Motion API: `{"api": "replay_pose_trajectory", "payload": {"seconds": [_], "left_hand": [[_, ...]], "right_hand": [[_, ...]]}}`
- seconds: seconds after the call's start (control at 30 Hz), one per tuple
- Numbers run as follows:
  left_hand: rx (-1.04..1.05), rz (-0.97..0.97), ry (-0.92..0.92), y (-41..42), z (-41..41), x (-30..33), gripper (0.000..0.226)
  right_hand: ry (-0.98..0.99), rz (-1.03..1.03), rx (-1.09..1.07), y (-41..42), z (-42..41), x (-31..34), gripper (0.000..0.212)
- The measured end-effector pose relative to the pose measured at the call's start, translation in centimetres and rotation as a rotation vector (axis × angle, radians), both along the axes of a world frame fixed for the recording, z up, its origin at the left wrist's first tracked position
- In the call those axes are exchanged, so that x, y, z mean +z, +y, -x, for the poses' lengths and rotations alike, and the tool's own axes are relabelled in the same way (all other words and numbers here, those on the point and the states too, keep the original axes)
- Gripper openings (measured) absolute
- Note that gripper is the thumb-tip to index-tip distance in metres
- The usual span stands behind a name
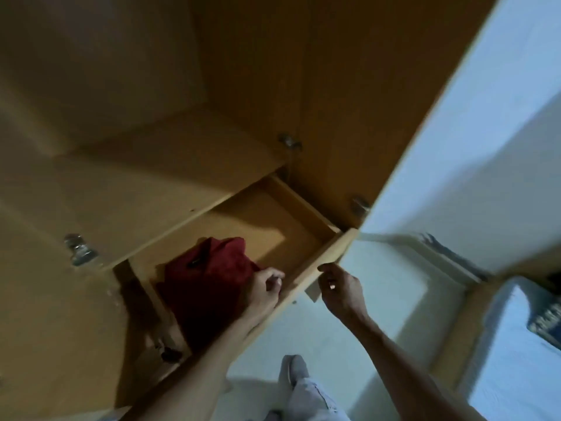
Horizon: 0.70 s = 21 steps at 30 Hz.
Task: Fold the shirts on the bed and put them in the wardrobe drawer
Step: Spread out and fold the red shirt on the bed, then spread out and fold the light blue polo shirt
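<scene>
At frame centre the left hand [267, 287], fingers curled, rests at the red shirt [209, 281], apparently settling it in the drawer [306, 208]. The right hand [340, 287] pinches the drawer front [321, 262], likely steadying it.

Pale floor [379, 299], white wall [485, 132]

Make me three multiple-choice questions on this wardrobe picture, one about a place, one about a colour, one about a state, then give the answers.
1. Where does the shirt lie?
A. in the drawer
B. on the shelf above
C. on the floor

2. What colour is the shirt?
A. blue
B. red
C. white

3. How does the drawer stand?
A. shut
B. taken out
C. pulled open

Answers:
1 A, it rests on the drawer's bottom beside the left hand.
2 B, the cloth is dark red.
3 C, its inside shows, and the right hand is at its front panel.
</scene>
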State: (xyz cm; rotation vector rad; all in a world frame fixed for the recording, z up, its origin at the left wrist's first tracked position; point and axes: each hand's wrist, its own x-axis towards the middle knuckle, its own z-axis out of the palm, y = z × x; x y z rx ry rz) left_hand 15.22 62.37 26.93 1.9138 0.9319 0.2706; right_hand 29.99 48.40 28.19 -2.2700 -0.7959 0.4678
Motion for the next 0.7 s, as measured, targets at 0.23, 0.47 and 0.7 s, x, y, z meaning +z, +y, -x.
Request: {"api": "replay_pose_trajectory", "payload": {"seconds": [0.23,0.47,0.7], "left_hand": [[-0.36,-0.01,0.028,-11.2,-3.5,1.9,0.017],[-0.773,-0.044,0.102,-25.4,-4.2,0.7,0.016],[-1.13,-0.031,0.223,-41.5,0.5,-3.2,0.014]], "right_hand": [[0.04,0.053,-0.418,-17.8,3.6,-2.2,0.028],[0.203,0.161,-0.829,-36.3,12.2,-4.9,0.022],[0.413,0.247,-1.161,-53.2,26.6,-9.8,0.025]]}}
